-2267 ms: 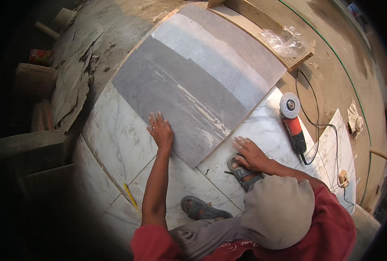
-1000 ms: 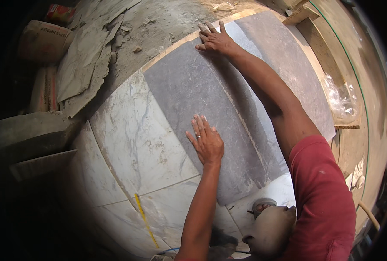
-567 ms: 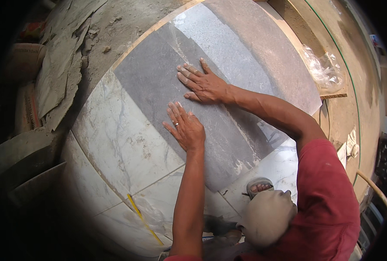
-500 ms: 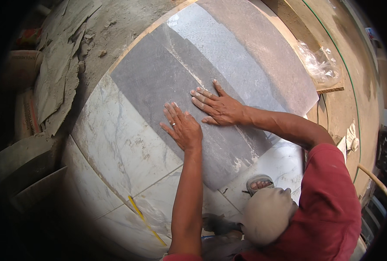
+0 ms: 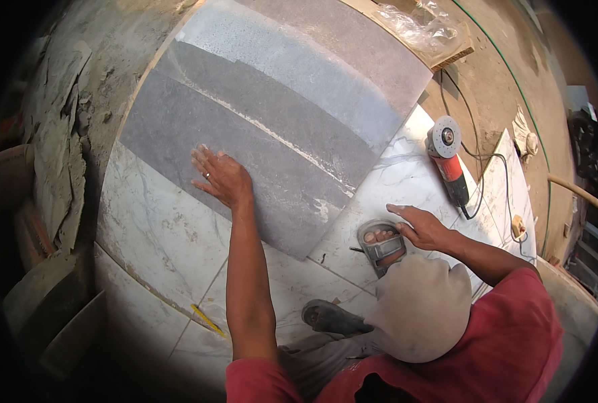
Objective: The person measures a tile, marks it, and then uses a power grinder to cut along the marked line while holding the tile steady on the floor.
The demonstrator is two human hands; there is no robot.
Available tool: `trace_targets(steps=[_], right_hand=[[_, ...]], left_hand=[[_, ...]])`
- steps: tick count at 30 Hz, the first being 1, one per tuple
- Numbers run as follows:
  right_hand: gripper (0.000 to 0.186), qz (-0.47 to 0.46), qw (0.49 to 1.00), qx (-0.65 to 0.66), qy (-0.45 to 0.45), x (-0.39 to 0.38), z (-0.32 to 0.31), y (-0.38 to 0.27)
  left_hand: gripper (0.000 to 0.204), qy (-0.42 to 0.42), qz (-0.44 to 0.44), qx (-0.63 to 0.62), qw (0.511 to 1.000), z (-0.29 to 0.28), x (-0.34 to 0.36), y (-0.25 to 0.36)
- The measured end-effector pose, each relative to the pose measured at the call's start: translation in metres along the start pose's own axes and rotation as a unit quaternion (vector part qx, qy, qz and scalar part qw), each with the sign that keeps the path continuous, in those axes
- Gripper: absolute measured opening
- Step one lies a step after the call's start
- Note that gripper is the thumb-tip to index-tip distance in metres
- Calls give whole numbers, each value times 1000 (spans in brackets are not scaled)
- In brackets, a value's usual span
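My left hand (image 5: 225, 178), fingers spread, rests on a large grey tile (image 5: 299, 188) with lighter blue-grey bands and a pale scratched streak running lengthwise. My right hand (image 5: 420, 228) is off the grey tile, over white marble-look tiles (image 5: 154, 205) beside my sandalled right foot (image 5: 381, 247), its fingers apart and holding nothing. Right of the grey tile lies an angle grinder (image 5: 452, 174), red and black, with a perforated disc and a looping black cord. A thin yellow strip (image 5: 206, 318) lies on the white tiles at lower left.
A wooden board with crumpled clear plastic (image 5: 420, 30) borders the grey tile's far side. Broken cement pieces (image 5: 60, 161) and sacks line the left. A green hose (image 5: 510, 70), a pale pole (image 5: 574, 190) and a black bag (image 5: 587, 148) are at right.
My right hand has slid back toward me, off the grey tile, down beside my foot. My left hand stays on the tile. The view has shifted, uncovering the grinder again.
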State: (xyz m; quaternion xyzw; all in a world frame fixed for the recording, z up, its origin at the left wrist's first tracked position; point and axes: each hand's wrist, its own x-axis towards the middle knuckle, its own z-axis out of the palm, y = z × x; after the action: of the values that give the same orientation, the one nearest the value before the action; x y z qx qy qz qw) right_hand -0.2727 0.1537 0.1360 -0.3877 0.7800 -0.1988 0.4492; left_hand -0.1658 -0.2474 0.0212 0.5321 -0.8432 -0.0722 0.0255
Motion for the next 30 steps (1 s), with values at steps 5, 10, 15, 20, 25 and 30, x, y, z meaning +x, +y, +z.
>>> trace_targets(steps=[5, 10, 15, 20, 25, 30], right_hand=[[61, -217, 973, 0, 75, 111, 4, -65], [63, -63, 854, 515, -38, 182, 18, -122], [60, 52, 658, 741, -122, 128, 41, -169], [34, -197, 960, 189, 54, 8, -17, -49], [97, 125, 887, -205, 394, -59, -40, 108], [111, 261, 917, -40, 298, -40, -28, 129]], left_hand=[[56, 47, 9, -172, 984, -23, -9, -14], [61, -8, 365, -403, 839, -91, -111, 47], [57, 74, 444, -272, 850, -71, -115, -12], [50, -159, 362, -185, 899, -60, -145, -75], [29, -232, 377, -337, 831, -82, -188, -37], [29, -297, 411, -313, 803, -100, -207, -7]])
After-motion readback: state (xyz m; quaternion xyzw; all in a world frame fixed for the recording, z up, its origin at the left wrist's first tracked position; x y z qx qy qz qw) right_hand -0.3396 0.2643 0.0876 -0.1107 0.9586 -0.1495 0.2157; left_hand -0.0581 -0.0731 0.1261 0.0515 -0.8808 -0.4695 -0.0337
